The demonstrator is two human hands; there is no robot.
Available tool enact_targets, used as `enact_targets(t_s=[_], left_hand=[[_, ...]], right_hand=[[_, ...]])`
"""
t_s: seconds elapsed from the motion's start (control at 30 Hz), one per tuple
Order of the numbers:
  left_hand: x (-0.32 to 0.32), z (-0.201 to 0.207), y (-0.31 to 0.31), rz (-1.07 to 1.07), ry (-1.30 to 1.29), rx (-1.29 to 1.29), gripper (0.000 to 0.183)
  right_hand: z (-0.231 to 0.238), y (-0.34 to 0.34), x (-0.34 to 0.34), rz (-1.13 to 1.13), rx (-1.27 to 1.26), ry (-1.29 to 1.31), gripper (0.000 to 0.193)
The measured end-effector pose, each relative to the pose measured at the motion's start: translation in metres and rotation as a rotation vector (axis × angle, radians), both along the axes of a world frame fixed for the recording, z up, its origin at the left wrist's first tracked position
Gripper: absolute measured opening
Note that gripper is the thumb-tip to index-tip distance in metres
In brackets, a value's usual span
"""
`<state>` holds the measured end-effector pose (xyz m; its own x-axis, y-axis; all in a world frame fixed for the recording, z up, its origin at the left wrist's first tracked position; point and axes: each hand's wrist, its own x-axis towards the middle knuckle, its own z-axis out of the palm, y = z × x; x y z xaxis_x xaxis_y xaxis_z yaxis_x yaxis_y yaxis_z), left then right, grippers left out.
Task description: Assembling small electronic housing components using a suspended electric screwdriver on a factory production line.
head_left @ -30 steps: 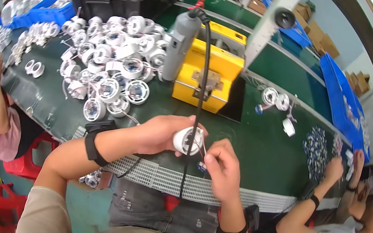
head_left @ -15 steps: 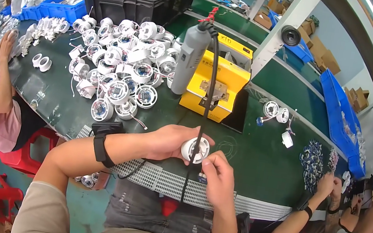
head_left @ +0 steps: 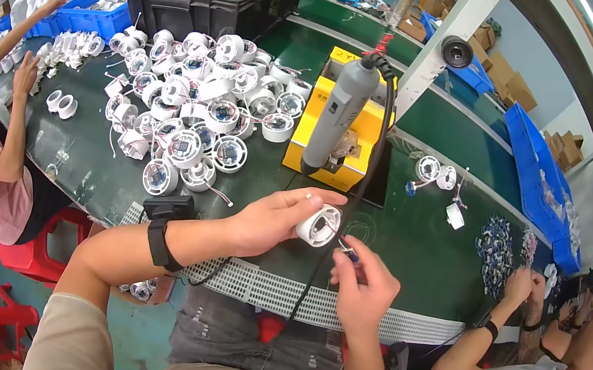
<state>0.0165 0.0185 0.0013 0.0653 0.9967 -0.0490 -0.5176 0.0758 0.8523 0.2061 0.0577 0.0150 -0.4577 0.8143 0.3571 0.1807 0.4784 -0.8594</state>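
My left hand (head_left: 268, 223) is closed round a white round plastic housing (head_left: 319, 228), whose hollow side with inner ribs faces up. Just right of it, my right hand (head_left: 367, 287) pinches a small blue circuit board (head_left: 351, 255) with a thin wire by it; the fingers partly cover the board. A grey electric screwdriver (head_left: 345, 107) hangs beyond my hands, its black cable looping down past the housing. Behind it stands a yellow box-shaped device (head_left: 301, 147), probably a screw feeder. To the left lies a heap of similar white housings (head_left: 185, 147), many with blue boards inside.
A black crate (head_left: 211, 18) of small white parts stands at the back left. Loose housings (head_left: 429, 168) and a pile of small boards (head_left: 494, 257) lie to the right, near a blue tray (head_left: 539, 186). Co-workers sit on both sides. White perforated strip (head_left: 264, 287) edges the table.
My right hand has drawn right, away from the housing, with the circuit board in its fingers. The housing has tilted and shifted slightly right. The hanging screwdriver has swung right.
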Motion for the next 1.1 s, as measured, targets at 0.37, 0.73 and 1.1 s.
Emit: enact_targets(t_s=[0.37, 0.73, 1.1], left_hand=[[0.002, 0.003, -0.004, -0.200, -0.070, 0.034, 0.050], [0.007, 0.003, -0.012, -0.238, -0.097, 0.057, 0.058], [0.001, 0.010, -0.009, -0.147, 0.250, 0.023, 0.058]], right_hand=[[-0.004, -0.004, -0.019, 0.086, -0.363, 0.413, 0.019], [-0.021, 0.002, -0.018, -0.065, 0.063, 0.222, 0.022], [-0.013, 0.036, -0.011, 0.168, -0.093, 0.076, 0.033]])
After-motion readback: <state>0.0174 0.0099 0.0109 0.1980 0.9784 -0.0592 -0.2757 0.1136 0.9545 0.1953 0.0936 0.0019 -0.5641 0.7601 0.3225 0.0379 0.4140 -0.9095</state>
